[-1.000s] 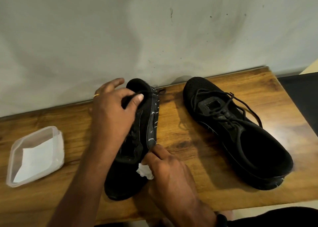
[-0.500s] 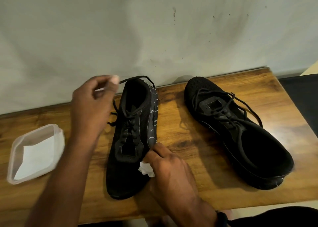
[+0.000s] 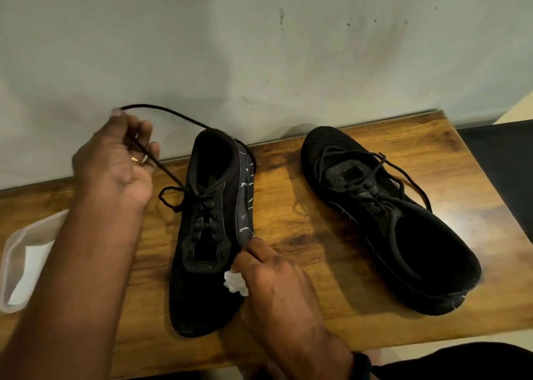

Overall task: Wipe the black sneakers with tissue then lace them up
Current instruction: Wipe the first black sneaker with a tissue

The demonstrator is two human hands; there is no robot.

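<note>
Head camera looks down on a pale grey plaster wall flecked with dark specks, which stands behind a brown wooden table. Two black mesh sneakers lie on the table, well apart. The right black sneaker lies flat with its toe toward the wall and its heel toward the near right corner, its laces loosely threaded. The left black sneaker points the other way, heel at the wall and toe near the front edge, tipped slightly so that the white-streaked edge of its sole faces right.

The left hand is raised beside this shoe's heel, fingers curled, pinching a thin black lace that arcs from the fingertips across to the collar. A second stretch of lace runs from the palm down to the upper eyelets. The right hand is curled round a crumpled white tissue and pressed against the shoe's right side near the toe, one finger touching the sole edge.

At the left edge a clear plastic container, partly hidden by the left forearm, holds a flat white tissue sheet. A small gold ring shows on a left finger.
</note>
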